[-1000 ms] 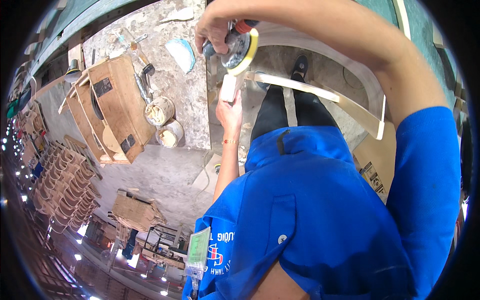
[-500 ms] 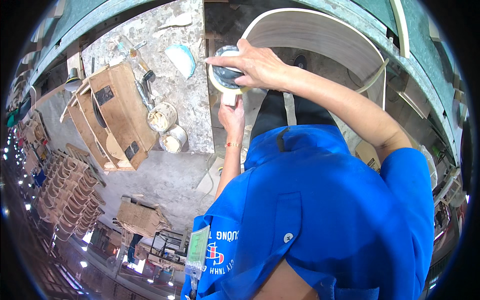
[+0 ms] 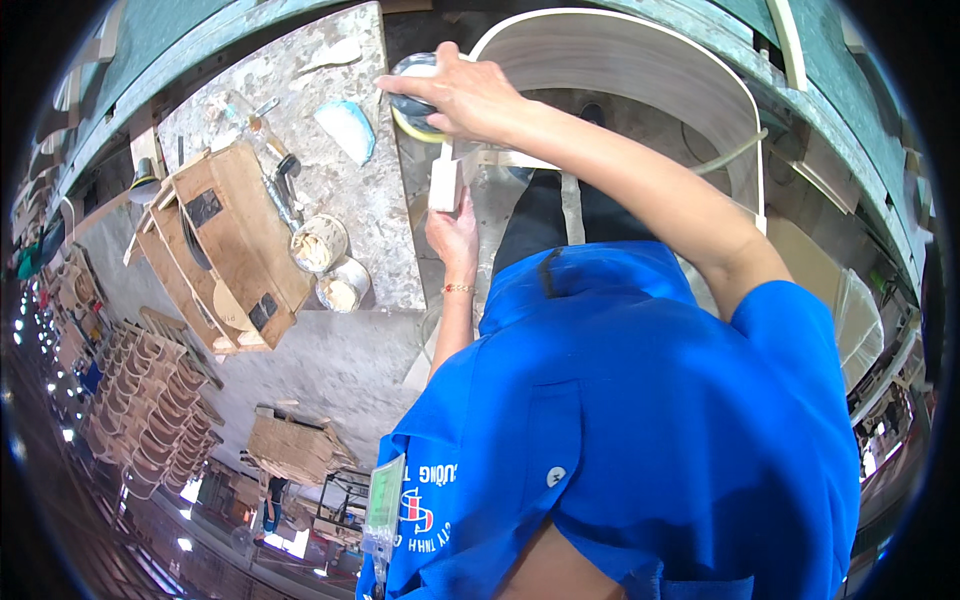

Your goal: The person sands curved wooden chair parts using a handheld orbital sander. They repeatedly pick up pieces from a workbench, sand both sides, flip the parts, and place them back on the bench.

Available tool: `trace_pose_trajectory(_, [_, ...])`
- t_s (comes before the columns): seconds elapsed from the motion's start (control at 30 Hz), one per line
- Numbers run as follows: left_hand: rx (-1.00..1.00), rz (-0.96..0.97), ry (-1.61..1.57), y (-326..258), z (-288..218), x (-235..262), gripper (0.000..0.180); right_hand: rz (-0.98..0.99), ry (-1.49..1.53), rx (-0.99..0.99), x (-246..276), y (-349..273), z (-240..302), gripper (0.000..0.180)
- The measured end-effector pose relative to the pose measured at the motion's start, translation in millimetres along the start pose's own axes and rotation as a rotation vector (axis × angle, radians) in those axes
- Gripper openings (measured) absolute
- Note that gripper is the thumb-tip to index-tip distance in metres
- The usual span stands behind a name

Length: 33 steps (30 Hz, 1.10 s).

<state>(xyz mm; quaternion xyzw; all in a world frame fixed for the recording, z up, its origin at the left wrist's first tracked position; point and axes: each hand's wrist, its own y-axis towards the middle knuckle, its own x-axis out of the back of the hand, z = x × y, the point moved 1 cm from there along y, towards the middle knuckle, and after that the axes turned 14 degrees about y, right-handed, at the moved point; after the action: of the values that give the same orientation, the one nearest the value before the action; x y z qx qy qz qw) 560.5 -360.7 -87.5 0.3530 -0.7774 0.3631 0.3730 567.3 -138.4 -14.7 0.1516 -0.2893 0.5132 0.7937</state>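
Note:
My right hand (image 3: 475,95) is spread over the top of a round, dark palm sander (image 3: 412,85) with a yellow-rimmed disc. The sander rests against the far end of a pale wooden piece (image 3: 446,182). From below, my left hand (image 3: 455,235) grips that piece near its near end, fingers wrapped round it. The piece appears joined to a large curved plywood panel (image 3: 620,45) that bends round to the right, but my right forearm hides part of it. A pale hose (image 3: 735,150) crosses the panel's right side.
On the left, a stained worktable (image 3: 390,200) bears a plywood tool box (image 3: 240,235), two tubs of cream filler (image 3: 320,243), a blue-and-white pad (image 3: 346,132) and several hand tools. Farther left stand stacked curved wooden parts (image 3: 150,410). A green-grey ledge (image 3: 690,30) runs along the far side.
The sander and my right hand have moved up and left, off the near part of the wooden piece. More of that piece now shows above my left hand.

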Motion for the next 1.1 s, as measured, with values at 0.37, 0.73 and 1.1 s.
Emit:
trace_pose_trajectory(0.37, [0.269, 0.35, -0.634, 18.1, 30.2, 46.8, 0.048, 0.251, 0.261, -0.009, 22.4, -73.5, 32.5, 0.074])
trace_pose_trajectory(0.73, [0.365, 0.438, -0.451, 35.8, -46.9, 45.0, 0.056, -0.376, -0.155, -1.044, 181.2, -387.4, -2.0, 0.079])
trace_pose_trajectory(1.1, [0.451, 0.373, -0.518, 19.3, -43.3, 44.0, 0.055, -0.437, -0.124, -0.886, 225.6, -369.3, -123.8, 0.07])
